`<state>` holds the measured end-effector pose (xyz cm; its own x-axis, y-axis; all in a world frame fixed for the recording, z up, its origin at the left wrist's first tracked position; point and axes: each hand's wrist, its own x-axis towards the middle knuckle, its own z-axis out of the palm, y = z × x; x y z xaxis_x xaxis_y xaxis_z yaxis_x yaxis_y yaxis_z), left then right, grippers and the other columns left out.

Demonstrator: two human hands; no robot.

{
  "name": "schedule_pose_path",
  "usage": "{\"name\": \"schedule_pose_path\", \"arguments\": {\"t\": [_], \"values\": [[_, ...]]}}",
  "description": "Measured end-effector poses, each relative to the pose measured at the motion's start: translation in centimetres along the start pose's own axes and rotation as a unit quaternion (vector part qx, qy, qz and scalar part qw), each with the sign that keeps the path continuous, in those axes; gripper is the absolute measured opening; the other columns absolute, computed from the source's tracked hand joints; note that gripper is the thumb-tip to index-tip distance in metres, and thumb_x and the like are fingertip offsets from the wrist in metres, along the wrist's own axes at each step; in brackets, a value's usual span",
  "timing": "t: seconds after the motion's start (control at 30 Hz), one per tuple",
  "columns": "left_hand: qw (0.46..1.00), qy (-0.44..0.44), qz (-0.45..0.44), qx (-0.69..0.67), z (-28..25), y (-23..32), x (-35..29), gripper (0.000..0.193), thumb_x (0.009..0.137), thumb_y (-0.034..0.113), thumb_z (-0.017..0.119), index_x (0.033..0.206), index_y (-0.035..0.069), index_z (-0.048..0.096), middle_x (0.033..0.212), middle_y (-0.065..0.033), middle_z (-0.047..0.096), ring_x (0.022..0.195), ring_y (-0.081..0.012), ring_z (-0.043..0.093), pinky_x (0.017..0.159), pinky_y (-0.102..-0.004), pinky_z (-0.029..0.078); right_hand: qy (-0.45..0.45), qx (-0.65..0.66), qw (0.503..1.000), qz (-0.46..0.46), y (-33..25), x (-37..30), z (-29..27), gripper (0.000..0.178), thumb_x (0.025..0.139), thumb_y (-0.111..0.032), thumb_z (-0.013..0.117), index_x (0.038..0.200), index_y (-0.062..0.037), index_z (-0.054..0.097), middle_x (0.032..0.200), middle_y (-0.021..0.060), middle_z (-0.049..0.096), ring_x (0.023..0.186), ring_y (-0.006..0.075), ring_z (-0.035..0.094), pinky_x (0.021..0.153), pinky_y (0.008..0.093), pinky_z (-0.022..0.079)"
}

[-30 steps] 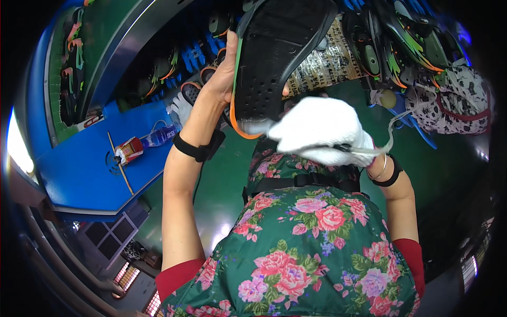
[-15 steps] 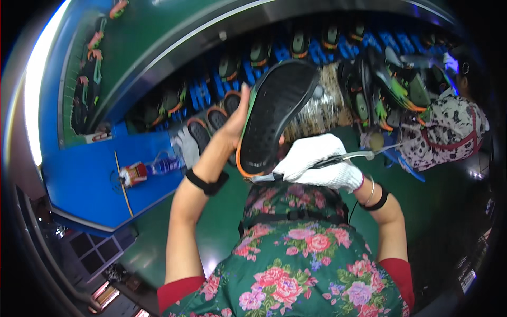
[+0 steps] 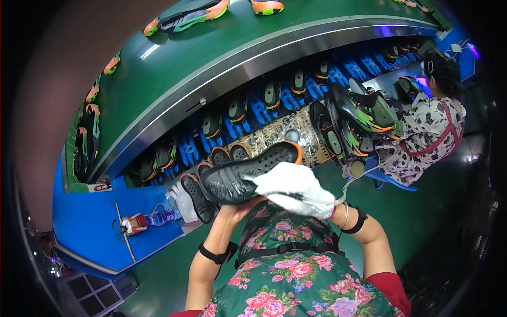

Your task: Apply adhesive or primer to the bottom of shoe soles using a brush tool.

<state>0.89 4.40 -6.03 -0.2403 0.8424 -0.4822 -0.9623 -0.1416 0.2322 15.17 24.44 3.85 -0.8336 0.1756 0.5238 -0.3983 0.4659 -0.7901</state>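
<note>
My left hand (image 3: 238, 210) grips a black shoe sole (image 3: 224, 179) from beneath, most of its fingers hidden under it. The sole lies tilted nearly sideways, its orange-rimmed end to the right, with holes in that half and a wet-looking shine on the left half. Over it, my right hand (image 3: 296, 185), in a white knit glove, is closed around a slim brush-like tool (image 3: 250, 178). Its tip is at the sole's surface, and a pale tube (image 3: 347, 184) runs back from the glove. Beside my left hand rest more black soles with orange rims (image 3: 196, 196).
Blue racks (image 3: 259, 112) holding shoes run beneath the steel-edged green conveyor (image 3: 211, 63). A blue side table (image 3: 79, 211) carries a bottle (image 3: 162, 216) and a stick (image 3: 124, 232). At right, stacked shoes (image 3: 348, 127) stand near a seated co-worker (image 3: 433, 124).
The sole has turned from nearly upright to nearly sideways and come lower and left. My left hand shifted beneath it, and my gloved right hand moved over it with the tool. The view has shifted.
</note>
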Motion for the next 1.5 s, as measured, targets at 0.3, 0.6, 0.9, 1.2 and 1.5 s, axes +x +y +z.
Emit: {"name": "schedule_pose_path", "arguments": {"t": [0.3,0.6,0.9,1.2,1.5], "values": [[0.985,-0.117,0.103,-0.070,1.1,-1.1,-0.1,0.068,0.092,0.047,0.058,0.144,0.003,0.054,0.148,-0.0236,0.054,0.131,-0.0428,0.055,0.114,-0.0567,0.041,0.132,-0.064,0.989,0.002,-2.3,0.5,0.0,0.017,0.077,-0.001,0.080,0.094,-0.0050,0.080,0.098,0.0109,0.078,0.085,0.0257,0.074,0.076,0.0355,0.058],[0.953,-0.211,0.024,-0.215,6.0,-3.6,1.1,0.088,0.096,0.071,0.049,0.157,0.009,0.037,0.157,-0.0183,0.043,0.140,-0.0403,0.047,0.117,-0.0607,0.036,0.051,-0.094,0.993,0.058,0.0,-0.4,-0.1,0.033,0.083,-0.004,0.074,0.116,-0.0068,0.075,0.120,0.0131,0.073,0.107,0.0296,0.070,0.092,0.0394,0.055],[0.995,-0.085,0.036,-0.029,4.9,-4.1,0.0,0.088,0.097,0.071,0.046,0.156,0.007,0.037,0.152,-0.0194,0.050,0.136,-0.0375,0.053,0.115,-0.0551,0.041,0.031,-0.145,0.989,0.014,-1.7,0.5,0.4,0.039,0.085,-0.004,0.071,0.123,-0.0078,0.073,0.126,0.0137,0.071,0.113,0.0321,0.068,0.095,0.0413,0.053],[0.982,-0.168,0.043,-0.072,2.7,-3.5,0.4,0.086,0.099,0.071,0.040,0.154,0.006,0.040,0.150,-0.0183,0.051,0.135,-0.0369,0.053,0.115,-0.0533,0.042,0.066,-0.082,0.993,-0.056,-2.3,2.0,1.1,0.036,0.083,-0.005,0.073,0.119,-0.0092,0.075,0.118,0.0095,0.074,0.103,0.0294,0.071,0.089,0.0395,0.056],[0.968,-0.204,0.130,0.070,4.7,-1.8,1.6,0.098,0.092,0.080,0.041,0.159,0.009,0.029,0.157,-0.0180,0.041,0.141,-0.0367,0.047,0.116,-0.0541,0.041,0.079,-0.004,0.996,-0.039,-0.7,-0.1,3.5,0.033,0.085,-0.007,0.073,0.118,-0.0099,0.075,0.114,0.0103,0.074,0.104,0.0280,0.071,0.087,0.0381,0.057]]}}
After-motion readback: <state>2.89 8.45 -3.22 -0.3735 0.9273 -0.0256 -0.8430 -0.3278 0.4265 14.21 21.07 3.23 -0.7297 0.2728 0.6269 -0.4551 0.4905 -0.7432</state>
